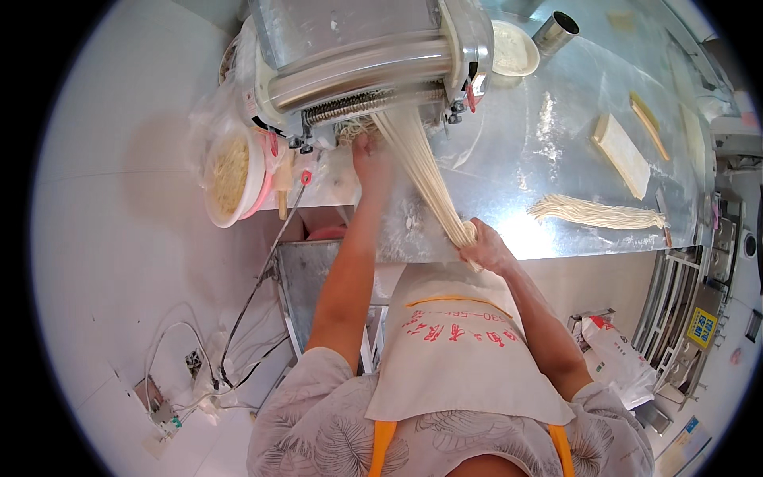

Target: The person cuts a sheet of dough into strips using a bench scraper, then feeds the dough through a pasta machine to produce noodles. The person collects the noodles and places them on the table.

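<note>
A noodle machine [362, 71] with a steel roller and a toothed cutter stands at the back of the metal table. From its cutter a sheaf of long pale noodles [425, 171] runs down toward me. My right hand [486, 248] is closed around the lower end of that sheaf, near the table's front edge. Under the cutter, my left hand [371, 163] is blurred by motion and reaches beside loose noodle strands [355, 127]. Its fingers are smeared and partly hidden, so their grip cannot be made out.
On the floury metal table [493, 171] lie a noodle bundle [596, 211], a pale dough block [621, 155] and a brush [650, 126]. A flour dish [513, 49] and metal cup [556, 32] stand behind. Left are a white bowl [232, 179] and a dangling cable [266, 270].
</note>
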{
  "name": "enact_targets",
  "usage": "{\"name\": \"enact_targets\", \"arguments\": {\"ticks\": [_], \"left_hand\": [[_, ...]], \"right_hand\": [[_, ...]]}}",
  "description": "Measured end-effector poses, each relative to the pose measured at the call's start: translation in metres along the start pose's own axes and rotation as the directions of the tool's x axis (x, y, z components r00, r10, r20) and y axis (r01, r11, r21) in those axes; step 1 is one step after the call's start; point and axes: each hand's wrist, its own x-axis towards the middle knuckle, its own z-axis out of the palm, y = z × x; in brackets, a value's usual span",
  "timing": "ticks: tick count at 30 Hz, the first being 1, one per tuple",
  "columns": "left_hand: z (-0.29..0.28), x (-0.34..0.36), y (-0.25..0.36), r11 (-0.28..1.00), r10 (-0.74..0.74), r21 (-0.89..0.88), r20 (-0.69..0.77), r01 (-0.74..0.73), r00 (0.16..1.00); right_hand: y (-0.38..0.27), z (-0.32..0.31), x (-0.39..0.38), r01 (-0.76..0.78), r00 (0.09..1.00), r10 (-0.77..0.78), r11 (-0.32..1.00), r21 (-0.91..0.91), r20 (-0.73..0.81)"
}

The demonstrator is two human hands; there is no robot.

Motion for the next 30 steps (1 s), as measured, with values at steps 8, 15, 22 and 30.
{"name": "enact_targets", "arguments": {"ticks": [8, 15, 22, 30], "left_hand": [[0.032, -0.025, 0.033, 0.933, 0.254, 0.148, 0.381, -0.329, 0.889], [0.061, -0.071, 0.053, 0.936, -0.333, 0.196, 0.213, 0.294, 0.919], [0.100, -0.127, 0.115, 0.368, -0.163, 0.914, 0.242, -0.169, 0.956], [0.110, -0.180, 0.066, 0.736, -0.158, 0.671, 0.295, -0.087, 0.942]], "right_hand": [[-0.002, -0.017, -0.021, 0.053, 0.999, -0.051, 0.965, -0.258, 0.015], [-0.015, -0.041, -0.044, 0.057, 0.997, -0.040, 0.963, -0.263, 0.070], [-0.016, -0.040, 0.000, 0.091, 0.970, -0.079, 0.995, 0.041, -0.230], [0.031, -0.030, 0.100, 0.105, 0.918, 0.023, 0.948, 0.299, -0.396]]}}
